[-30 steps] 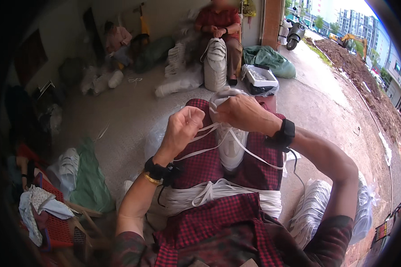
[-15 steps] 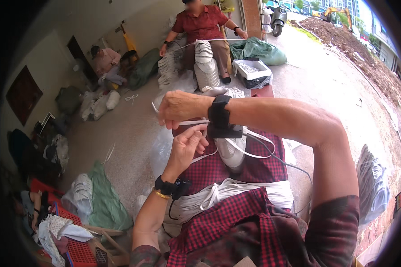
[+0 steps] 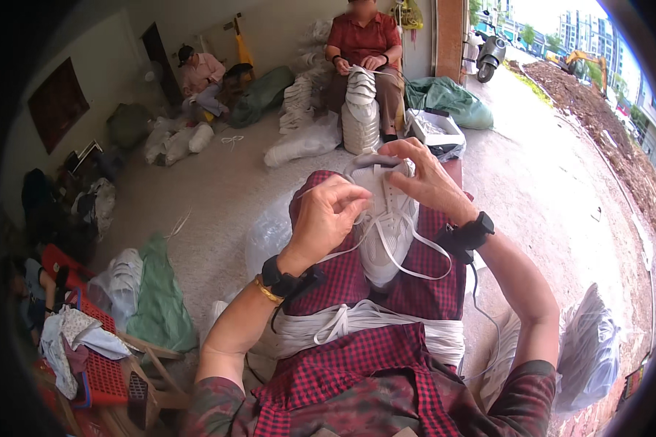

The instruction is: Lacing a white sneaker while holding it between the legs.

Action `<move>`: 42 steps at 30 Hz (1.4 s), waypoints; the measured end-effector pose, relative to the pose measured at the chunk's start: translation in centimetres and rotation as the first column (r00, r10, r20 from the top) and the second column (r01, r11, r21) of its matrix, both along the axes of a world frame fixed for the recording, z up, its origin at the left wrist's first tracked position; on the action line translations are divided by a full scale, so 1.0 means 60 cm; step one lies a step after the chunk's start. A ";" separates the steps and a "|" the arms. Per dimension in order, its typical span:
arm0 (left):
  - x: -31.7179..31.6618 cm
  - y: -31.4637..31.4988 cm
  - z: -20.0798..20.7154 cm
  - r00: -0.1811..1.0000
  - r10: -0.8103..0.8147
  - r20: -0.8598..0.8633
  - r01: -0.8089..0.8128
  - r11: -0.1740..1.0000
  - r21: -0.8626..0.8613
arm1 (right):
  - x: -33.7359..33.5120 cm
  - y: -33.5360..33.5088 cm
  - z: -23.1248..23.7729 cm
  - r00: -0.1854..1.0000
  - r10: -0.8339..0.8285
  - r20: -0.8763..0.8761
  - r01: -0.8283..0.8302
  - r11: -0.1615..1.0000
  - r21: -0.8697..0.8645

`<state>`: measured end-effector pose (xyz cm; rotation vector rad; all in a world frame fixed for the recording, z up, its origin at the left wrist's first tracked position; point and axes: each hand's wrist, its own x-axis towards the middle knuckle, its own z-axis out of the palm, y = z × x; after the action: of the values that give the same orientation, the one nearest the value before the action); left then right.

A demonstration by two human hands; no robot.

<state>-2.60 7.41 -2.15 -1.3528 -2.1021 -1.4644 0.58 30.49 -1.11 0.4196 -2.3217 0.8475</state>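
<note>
A white sneaker point(image 3: 380, 251) lies on my lap over a red-and-black checked apron, its toe toward me. A loose white shoelace point(image 3: 431, 276) loops down from its eyelets on both sides. My left hand point(image 3: 326, 218) is closed in a pinch at the left side of the lacing, seemingly on the lace; the fingertips partly hide it. My right hand point(image 3: 431, 182) grips the sneaker's upper right side, thumb near the tongue and fingers at the collar. A thick bundle of white laces point(image 3: 372, 329) lies across my waist.
Ahead, a person in a red shirt point(image 3: 364, 44) sits behind stacked white shoe uppers point(image 3: 360, 120). A white box point(image 3: 434, 130) and green sack point(image 3: 448, 102) stand beside them. Bagged shoe parts point(image 3: 590, 349) are at my right. A red plastic chair point(image 3: 106, 364) with cloths stands left.
My right hand has come back from the far left to the sneaker's upper right side. My left hand has moved up to the lacing. The person ahead has brought both hands together.
</note>
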 end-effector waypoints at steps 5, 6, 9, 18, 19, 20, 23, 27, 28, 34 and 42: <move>-0.001 0.019 -0.007 0.997 0.066 0.030 -0.064 0.997 -0.051 | 0.002 -0.006 0.011 0.995 -0.012 0.102 0.018 0.998 -0.056; -0.001 0.026 -0.007 0.997 0.067 0.027 -0.065 0.996 -0.060 | 0.001 -0.002 0.011 0.994 -0.039 0.104 0.035 0.998 0.046; -0.003 0.036 -0.011 0.967 0.116 -0.228 -0.122 0.993 -0.008 | 0.008 0.004 0.002 0.990 -0.022 0.140 0.022 1.000 0.005; 0.004 0.035 -0.027 0.912 0.209 -0.354 -0.259 0.960 -0.102 | 0.030 0.009 -0.003 0.969 0.139 0.203 -0.107 0.982 -0.158; 0.006 0.035 -0.029 0.903 0.215 -0.371 -0.279 0.952 -0.126 | 0.030 0.007 -0.005 0.973 0.122 0.198 -0.091 0.983 -0.159; 0.006 0.037 -0.030 0.895 0.221 -0.388 -0.298 0.943 -0.149 | 0.030 0.007 -0.005 0.973 0.121 0.198 -0.090 0.984 -0.157; 0.012 0.044 -0.025 0.835 0.253 -0.488 -0.417 0.870 -0.264 | 0.031 0.004 -0.001 0.977 0.103 0.187 -0.078 0.988 -0.136; 0.010 0.060 -0.020 0.824 0.228 -0.519 -0.454 0.814 -0.363 | 0.032 0.002 0.001 0.974 0.086 0.209 -0.059 0.990 -0.131; 0.007 0.061 -0.019 0.846 0.210 -0.490 -0.416 0.835 -0.361 | 0.033 0.001 0.002 0.971 0.076 0.229 -0.048 0.991 -0.127; -0.003 0.065 -0.019 0.930 0.144 -0.338 -0.258 0.911 -0.322 | 0.025 0.002 -0.008 0.998 0.051 0.046 -0.045 0.992 -0.116; 0.014 0.062 -0.024 0.957 0.135 -0.258 -0.162 0.983 -0.085 | 0.052 -0.023 0.023 0.982 0.158 -0.108 -0.122 0.952 0.282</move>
<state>-1.79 11.14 -3.59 -1.3065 -2.0886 -1.0748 3.70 29.14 0.27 0.7446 -2.3140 0.5438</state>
